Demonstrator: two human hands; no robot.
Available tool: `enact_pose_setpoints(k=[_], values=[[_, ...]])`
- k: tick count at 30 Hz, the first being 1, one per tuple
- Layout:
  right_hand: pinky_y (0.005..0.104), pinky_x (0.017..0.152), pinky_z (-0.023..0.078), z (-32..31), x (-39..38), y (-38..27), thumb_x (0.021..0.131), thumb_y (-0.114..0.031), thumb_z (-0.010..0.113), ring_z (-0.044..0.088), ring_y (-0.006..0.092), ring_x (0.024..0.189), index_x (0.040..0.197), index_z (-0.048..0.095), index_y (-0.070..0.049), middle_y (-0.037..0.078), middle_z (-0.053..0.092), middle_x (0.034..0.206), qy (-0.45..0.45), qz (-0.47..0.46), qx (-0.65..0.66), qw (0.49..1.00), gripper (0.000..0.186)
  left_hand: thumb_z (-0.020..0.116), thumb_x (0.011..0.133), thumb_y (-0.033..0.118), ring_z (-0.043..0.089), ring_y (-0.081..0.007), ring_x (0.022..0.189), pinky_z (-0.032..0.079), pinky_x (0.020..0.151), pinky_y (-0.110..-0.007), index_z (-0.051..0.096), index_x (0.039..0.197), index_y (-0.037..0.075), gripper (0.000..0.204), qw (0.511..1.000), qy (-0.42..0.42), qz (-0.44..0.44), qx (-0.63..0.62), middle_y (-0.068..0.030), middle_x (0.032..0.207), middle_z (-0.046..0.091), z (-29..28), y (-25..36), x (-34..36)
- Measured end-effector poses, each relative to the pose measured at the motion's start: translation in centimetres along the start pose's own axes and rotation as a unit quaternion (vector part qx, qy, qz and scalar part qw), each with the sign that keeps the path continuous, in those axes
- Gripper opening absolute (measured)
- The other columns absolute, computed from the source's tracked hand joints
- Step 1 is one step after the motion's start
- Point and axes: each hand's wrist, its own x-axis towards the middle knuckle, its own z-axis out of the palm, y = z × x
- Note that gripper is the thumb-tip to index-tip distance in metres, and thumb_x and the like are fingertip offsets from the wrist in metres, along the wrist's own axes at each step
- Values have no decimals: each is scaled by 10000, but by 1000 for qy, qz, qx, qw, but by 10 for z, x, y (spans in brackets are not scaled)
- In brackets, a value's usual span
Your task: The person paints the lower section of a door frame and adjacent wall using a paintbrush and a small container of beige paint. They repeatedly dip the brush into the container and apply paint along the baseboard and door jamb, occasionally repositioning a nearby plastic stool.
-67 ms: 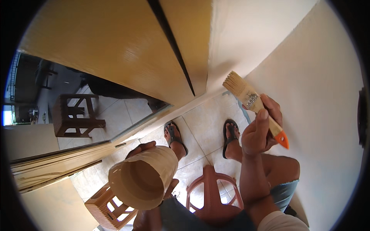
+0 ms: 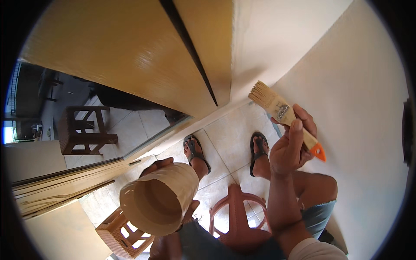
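The right grip point(image 2: 295, 141) clasps the probably light, stiff brush point(image 2: 277, 107) by its handle point(image 2: 311, 144), bristles point(image 2: 261, 92) beyond it, the left grip point(image 2: 158, 165) cupping the likely rigid container point(image 2: 184, 182).

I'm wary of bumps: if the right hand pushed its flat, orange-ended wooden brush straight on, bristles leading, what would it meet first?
Led by the brush, the right hand would probably meet the cream-white wall first, near the glossy yellow-brown panel; depth is unclear.

The container point(image 2: 183, 184) is left of the brush point(image 2: 279, 108), the wall point(image 2: 364, 130) right of both.
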Motion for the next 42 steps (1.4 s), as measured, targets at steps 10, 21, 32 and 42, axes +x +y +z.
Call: enact_pose_setpoints(k=[10,21,32,42], values=[[226,546,481,-34,-46,-3,997,-232,733,641,118,616,1027,678,8,105,717,805,132,307,-10,942,248,924,725,451,494,-356,1384,437,1127,-498,245,1574,29,1167,997,-15,-55,-52,-190,1474,484,7,14,0],[243,635,594,-79,-33,-52,995,-206,692,737,193,824,1079,676,52,112,711,922,101,413,9,905,272,942,660,305,550,-274,1294,477,1081,-422,467,1475,40,979,991,-53,-82,-92,-136,1416,550,13,16,0],[266,801,663,-105,-69,-93,1010,-88,652,717,214,965,1300,569,94,155,679,1091,44,586,260,766,353,933,677,159,601,-257,1242,517,1041,-394,507,1460,41,899,984,-48,-120,-120,-116,1377,606,13,23,-3],[260,640,498,-82,-68,-88,1055,-197,608,604,124,731,1320,522,44,158,692,1064,-82,569,387,721,368,951,659,269,566,-264,1287,480,1080,-412,490,1466,46,955,988,-56,-97,-103,-126,1415,564,17,20,7]])
